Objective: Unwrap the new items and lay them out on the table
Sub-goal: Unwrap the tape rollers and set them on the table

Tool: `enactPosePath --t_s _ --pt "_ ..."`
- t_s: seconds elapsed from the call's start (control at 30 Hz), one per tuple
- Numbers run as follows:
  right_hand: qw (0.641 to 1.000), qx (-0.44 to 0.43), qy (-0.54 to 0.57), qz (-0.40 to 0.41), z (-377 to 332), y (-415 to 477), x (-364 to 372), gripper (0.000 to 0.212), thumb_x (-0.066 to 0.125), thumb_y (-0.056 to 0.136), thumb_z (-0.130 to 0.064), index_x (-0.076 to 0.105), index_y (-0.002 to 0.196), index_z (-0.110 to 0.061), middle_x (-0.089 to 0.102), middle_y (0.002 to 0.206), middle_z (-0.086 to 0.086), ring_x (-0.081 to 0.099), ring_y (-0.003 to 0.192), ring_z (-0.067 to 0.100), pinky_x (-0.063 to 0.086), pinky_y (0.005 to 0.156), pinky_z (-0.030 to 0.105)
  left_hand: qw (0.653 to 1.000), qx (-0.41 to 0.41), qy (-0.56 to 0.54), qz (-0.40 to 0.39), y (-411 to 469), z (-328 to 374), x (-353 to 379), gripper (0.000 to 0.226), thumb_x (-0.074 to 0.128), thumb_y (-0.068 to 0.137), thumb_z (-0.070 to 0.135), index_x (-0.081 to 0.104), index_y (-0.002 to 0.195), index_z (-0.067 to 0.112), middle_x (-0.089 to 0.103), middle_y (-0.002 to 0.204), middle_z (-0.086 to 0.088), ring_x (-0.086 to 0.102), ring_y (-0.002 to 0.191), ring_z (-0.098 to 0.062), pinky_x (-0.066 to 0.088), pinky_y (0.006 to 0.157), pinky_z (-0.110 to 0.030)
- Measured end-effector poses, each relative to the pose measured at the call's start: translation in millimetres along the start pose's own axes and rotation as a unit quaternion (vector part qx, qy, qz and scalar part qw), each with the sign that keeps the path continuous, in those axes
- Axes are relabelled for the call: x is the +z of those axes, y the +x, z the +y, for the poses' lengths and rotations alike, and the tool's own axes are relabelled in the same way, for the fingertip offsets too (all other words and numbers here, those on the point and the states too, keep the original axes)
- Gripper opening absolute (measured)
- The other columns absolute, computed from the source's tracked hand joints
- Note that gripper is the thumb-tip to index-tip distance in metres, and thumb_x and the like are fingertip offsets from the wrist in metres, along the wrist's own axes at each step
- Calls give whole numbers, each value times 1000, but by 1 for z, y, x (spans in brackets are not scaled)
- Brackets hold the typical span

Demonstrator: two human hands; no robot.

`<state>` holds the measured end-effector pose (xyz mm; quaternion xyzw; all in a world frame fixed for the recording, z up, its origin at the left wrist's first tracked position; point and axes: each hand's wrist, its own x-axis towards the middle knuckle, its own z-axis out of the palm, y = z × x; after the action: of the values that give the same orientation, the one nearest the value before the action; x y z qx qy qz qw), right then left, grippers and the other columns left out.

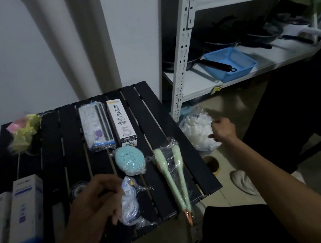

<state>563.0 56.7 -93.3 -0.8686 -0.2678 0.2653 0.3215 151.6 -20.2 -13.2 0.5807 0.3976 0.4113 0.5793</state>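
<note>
On the black slatted table (155, 122) lie a white box marked 5 (121, 122), a clear pack of pens (96, 128), a wrapped teal round sponge (130, 160), two wrapped green long-handled brushes (175, 175) and a wrapped pink and yellow bundle (24, 132). My left hand (97, 204) grips a plastic-wrapped blue and white item (129, 204) at the table's near edge. My right hand (222, 129) reaches down past the table's right side to a pile of crumpled clear plastic (196, 130) on the floor. Its fingers are seen from behind and partly hidden.
Two white and blue boxes (28, 218) stand at the table's near left, by a small tape roll (78, 189). A white metal shelf (183, 56) with pans and a blue tray (231, 63) stands at right. A tape roll (212, 164) and a pale shoe (243, 183) lie on the floor.
</note>
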Motion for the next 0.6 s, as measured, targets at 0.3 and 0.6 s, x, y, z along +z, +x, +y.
enactPosePath --t_s 0.3,0.6 --pt "975 -222 4 15 -85 -124 12 16 62 95 -17 77 97 -11 74 89 5 67 88 20 45 78 27 992 -80 83 51 -7 -1 -8 7 65 96 2 68 90 4 64 68 -24 53 45 -26 41 40 -27" --pt "908 -300 -228 -183 -95 -253 60 27 61 98 -35 68 87 -12 71 91 17 71 93 36 45 69 30 957 -112 268 2 -29 -10 -23 11 63 100 24 63 97 14 75 77 0 57 39 -14 45 44 -24"
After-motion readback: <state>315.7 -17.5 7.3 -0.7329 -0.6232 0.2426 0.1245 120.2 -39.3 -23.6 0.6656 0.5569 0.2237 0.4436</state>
